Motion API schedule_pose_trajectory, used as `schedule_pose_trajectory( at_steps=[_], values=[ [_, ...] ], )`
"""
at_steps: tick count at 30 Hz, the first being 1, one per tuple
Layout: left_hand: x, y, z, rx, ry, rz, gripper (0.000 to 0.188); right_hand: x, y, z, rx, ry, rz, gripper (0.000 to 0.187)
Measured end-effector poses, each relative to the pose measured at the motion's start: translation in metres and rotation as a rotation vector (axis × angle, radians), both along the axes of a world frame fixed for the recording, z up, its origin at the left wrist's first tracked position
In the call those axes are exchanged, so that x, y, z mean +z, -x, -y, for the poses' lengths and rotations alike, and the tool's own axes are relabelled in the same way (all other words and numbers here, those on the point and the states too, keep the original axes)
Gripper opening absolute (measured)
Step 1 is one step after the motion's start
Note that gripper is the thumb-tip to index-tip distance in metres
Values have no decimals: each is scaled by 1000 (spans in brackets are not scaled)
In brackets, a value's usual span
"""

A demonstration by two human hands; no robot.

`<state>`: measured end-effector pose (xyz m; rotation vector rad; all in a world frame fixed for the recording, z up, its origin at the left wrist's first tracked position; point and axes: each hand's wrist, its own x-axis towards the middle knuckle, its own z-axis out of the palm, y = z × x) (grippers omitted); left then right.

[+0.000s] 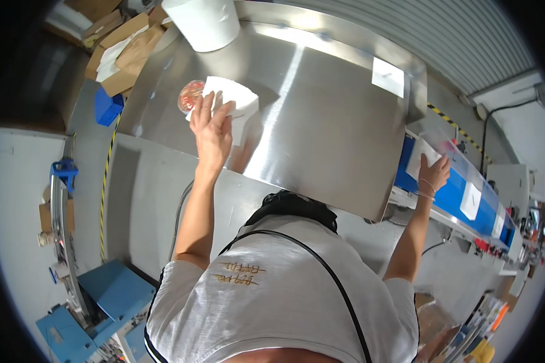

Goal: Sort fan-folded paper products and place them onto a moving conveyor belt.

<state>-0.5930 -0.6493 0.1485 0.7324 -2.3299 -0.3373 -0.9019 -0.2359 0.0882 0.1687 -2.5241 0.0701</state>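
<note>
On the left part of the steel table (333, 121), my left hand (212, 130) has its fingers and thumb closed on a thick stack of white paper packets (239, 97). Touching the stack's left side is a round, clear-wrapped bundle (191, 95) with red and pale colouring. My right hand (435, 172) reaches over the blue conveyor belt (448, 192) and grips a flat white packet (415, 158) by its edge. More white packets (470, 201) lie spaced out farther along the belt.
A white bucket (206, 24) stands at the table's far left edge. One white sheet (388, 77) lies at the far right corner. Open cardboard boxes (124, 54) and a blue bin (108, 107) are beyond the left side. A transparent guard (466, 166) runs along the belt.
</note>
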Motion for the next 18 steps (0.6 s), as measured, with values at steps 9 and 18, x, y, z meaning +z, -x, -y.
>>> schedule_pose_trajectory(
  at_steps=[9,18],
  values=[
    [8,-2,-5,-28,11,13,27,31,-104,258,1198,544,1035,53],
    [9,0,10,28,145,81,43,22,-114,308,1312,600,1277,52]
  ],
)
